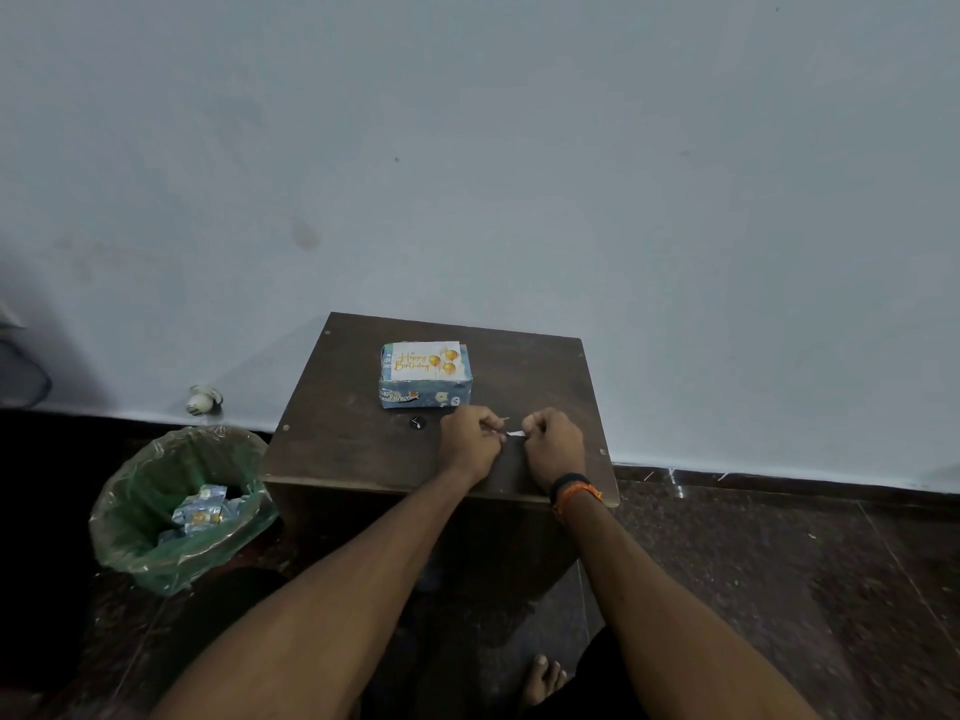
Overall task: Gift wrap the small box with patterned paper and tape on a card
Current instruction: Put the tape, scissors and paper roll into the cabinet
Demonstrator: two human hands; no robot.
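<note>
We see a small box [425,379] wrapped in blue patterned paper sitting toward the far side of a dark wooden counter [353,433], a little left of its middle. A white card [426,361] reading "Happy Birthday" with gold balloons lies flat on top of the box.

Nearer to us, just in front of the box, both hands hover over the counter close together. Our left hand [470,441] has its fingers curled, and its grip pinches one end of a small pale strip [514,433], which looks like tape. Our right hand [553,444] is curled the same way, its grip pinching the other end, so the strip spans the short gap between the two hands. The right wrist wears a dark band and an orange thread [576,491].

A small dark round thing [417,423] lies on the counter just left of the left hand; we cannot tell what it is.

On the floor to the left stands a bin [179,506] lined with a green bag, holding scraps of the same blue paper. A small white object [202,400] lies by the wall beyond it.
</note>
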